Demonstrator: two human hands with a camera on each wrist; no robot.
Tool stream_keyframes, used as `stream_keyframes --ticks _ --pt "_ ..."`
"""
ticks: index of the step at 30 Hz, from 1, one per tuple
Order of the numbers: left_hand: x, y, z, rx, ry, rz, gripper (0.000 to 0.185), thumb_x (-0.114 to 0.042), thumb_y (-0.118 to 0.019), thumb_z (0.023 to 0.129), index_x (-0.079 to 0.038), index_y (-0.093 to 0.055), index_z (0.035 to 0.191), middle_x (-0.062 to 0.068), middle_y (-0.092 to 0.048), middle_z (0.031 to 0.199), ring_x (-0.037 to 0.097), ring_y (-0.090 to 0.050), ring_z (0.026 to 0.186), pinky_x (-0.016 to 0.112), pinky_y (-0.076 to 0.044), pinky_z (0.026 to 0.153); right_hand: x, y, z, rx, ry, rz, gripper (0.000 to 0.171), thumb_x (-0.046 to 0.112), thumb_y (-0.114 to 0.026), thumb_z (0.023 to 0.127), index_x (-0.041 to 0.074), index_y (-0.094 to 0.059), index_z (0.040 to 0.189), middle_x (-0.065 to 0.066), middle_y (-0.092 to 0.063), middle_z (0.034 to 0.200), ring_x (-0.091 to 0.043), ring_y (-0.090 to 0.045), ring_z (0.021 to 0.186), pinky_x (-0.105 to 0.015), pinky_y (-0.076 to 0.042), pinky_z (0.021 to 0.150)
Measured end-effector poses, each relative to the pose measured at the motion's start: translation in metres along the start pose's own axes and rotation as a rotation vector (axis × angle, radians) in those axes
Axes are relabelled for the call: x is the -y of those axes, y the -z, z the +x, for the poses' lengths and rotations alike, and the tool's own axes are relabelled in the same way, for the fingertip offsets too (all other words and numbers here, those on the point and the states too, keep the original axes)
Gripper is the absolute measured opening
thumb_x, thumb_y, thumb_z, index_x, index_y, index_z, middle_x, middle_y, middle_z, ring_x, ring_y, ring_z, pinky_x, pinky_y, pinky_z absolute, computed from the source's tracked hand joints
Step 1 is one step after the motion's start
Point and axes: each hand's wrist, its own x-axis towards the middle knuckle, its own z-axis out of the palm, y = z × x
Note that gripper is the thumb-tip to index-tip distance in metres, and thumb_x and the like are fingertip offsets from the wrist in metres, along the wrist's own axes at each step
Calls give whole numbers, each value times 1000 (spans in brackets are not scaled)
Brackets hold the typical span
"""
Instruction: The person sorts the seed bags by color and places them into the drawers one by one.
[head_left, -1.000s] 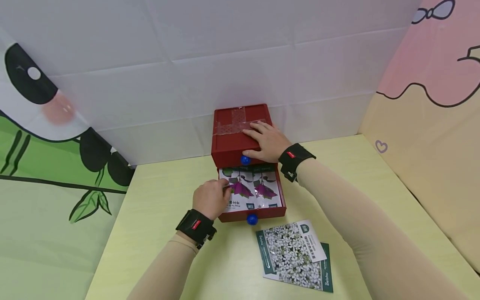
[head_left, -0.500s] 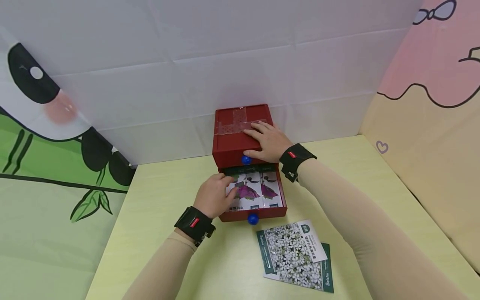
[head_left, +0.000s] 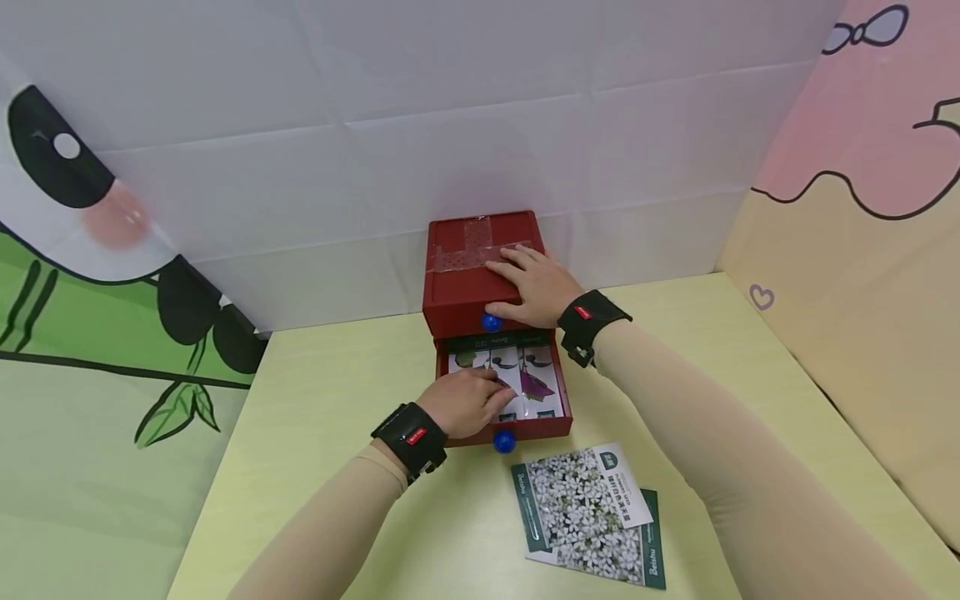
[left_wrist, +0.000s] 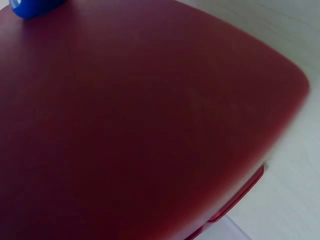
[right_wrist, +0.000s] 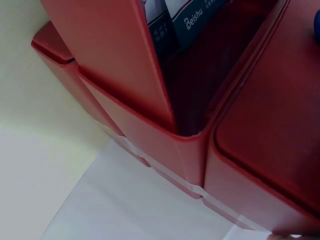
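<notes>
A red drawer box point(head_left: 450, 287) with crossed tape on its top stands against the back wall. Its lower drawer point(head_left: 540, 428) is pulled out and holds flower seed packets point(head_left: 540, 383) with purple blooms. My left hand point(head_left: 461, 402) reaches over the drawer's front left corner, its fingers lying over the packets and hiding some of them. On the box top rests my right hand point(head_left: 538, 287), fingers spread, its thumb by the upper blue knob point(head_left: 491, 322). The left wrist view shows the red drawer front point(left_wrist: 150, 110) close up. Packet edges point(right_wrist: 192, 22) show inside the drawer in the right wrist view.
Two overlapping seed packets with white flowers point(head_left: 585, 508) lie on the pale yellow table point(head_left: 322, 400), in front of the drawer. A blue knob point(head_left: 504, 442) sticks out from the lower drawer. White cloth point(head_left: 337, 192) hangs behind the box.
My left hand first drew back a little from the packets, then moved right, further over the drawer. The left purple-flower packet shifted rightward. My right hand has stayed on the box.
</notes>
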Motion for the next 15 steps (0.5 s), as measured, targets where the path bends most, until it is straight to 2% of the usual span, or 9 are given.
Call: stream_keyframes --ticks 5,11,15 --pt "0 -2 0 37 42 -30 42 -48 -45 99 -21 -73 115 4 -67 119 24 -62 108 43 -48 94 1 2 -1 -9 4 -7 78 64 -54 86 23 -35 150 -9 -30 155 -30 -21 143 -56 -13 113" --pt "2 -1 -1 46 32 -61 42 -48 -45 99 -21 -72 116 -2 -72 104 20 -65 97 39 -51 86 2 1 -1 -9 6 -6 78 64 -54 86 23 -36 150 -9 -30 155 -30 -21 143 -55 -12 114" --pt "2 -1 0 46 46 -65 43 -49 -44 99 -22 -72 116 -3 -73 101 20 -65 95 38 -52 84 1 -1 -1 -15 7 -8 78 64 -54 86 23 -36 149 -9 -30 154 -30 -22 143 -56 -13 113"
